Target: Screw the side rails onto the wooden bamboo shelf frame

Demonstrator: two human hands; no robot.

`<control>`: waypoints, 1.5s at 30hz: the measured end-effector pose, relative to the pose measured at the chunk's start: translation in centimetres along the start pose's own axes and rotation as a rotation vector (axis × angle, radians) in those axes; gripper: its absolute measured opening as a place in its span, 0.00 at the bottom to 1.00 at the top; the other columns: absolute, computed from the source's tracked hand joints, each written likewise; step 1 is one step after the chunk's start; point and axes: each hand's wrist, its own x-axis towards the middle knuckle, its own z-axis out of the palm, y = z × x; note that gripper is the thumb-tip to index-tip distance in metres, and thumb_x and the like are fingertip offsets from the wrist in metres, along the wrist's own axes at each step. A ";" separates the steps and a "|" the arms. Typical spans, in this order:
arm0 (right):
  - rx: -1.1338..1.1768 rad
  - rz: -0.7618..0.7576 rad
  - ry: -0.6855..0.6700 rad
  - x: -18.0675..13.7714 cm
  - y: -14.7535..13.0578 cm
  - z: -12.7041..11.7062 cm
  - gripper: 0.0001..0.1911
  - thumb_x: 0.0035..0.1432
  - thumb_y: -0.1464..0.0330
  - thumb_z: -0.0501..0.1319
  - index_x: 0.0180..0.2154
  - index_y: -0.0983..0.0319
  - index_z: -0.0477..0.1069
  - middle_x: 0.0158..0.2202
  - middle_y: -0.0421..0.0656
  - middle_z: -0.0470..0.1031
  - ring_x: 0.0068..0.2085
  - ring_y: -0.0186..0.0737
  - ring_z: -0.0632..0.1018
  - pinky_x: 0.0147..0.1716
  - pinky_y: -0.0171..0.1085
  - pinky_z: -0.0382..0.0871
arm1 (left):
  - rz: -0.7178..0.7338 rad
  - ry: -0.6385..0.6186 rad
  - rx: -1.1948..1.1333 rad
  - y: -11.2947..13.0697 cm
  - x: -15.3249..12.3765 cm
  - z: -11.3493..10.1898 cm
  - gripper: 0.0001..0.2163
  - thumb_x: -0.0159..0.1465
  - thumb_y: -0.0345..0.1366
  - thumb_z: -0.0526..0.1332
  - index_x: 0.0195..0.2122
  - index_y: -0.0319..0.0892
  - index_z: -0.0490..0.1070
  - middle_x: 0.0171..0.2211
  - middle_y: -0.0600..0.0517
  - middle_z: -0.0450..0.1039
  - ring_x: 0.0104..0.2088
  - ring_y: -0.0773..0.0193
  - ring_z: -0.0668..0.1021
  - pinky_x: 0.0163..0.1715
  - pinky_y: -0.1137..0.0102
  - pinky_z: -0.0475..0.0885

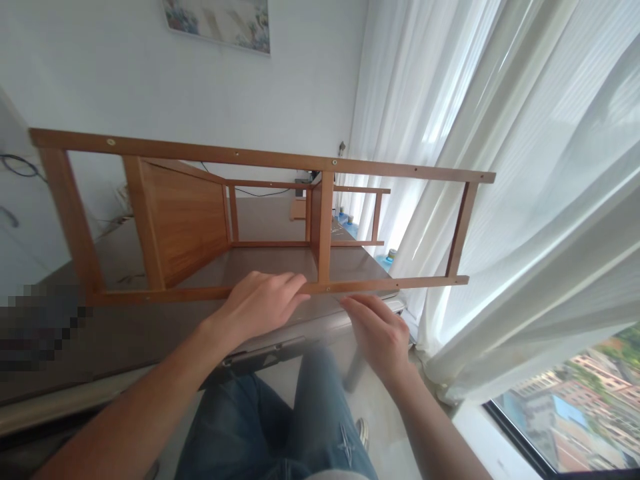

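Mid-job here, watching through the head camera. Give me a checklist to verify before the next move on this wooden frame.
1. Wooden frame on its side at the table: ok.
2. Left hand at the lower rail, left of the crosspiece: ok; how firmly it holds, cannot tell.
3. Anything in the right hand: cannot tell; too small to make out.
4. Fastener below the crosspiece fully seated: cannot tell.
5. Bright fastener head in every upper-rail hole: not ok; one hole toward the right looks dark.
6. Right hand clear of the curtain: ok.
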 end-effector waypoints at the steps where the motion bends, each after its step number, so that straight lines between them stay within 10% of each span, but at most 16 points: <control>1: -0.009 -0.018 0.007 0.5 0.1 0.0 0.16 0.67 0.78 0.61 0.49 0.55 0.79 0.41 0.43 0.82 0.38 0.36 0.84 0.36 0.32 0.80 | 0.007 0.017 0.019 -0.1 0.3 -0.5 0.14 0.75 0.46 0.51 0.40 0.45 0.70 0.33 0.52 0.79 0.31 0.56 0.82 0.23 0.65 0.56; 45: -0.146 -0.214 -0.228 7.3 0.3 -2.2 0.12 0.69 0.75 0.58 0.45 0.61 0.80 0.41 0.46 0.84 0.38 0.40 0.84 0.38 0.37 0.81 | -0.004 0.066 0.003 -0.7 2.0 -2.1 0.17 0.74 0.49 0.51 0.40 0.44 0.73 0.33 0.50 0.78 0.31 0.57 0.80 0.29 0.68 0.65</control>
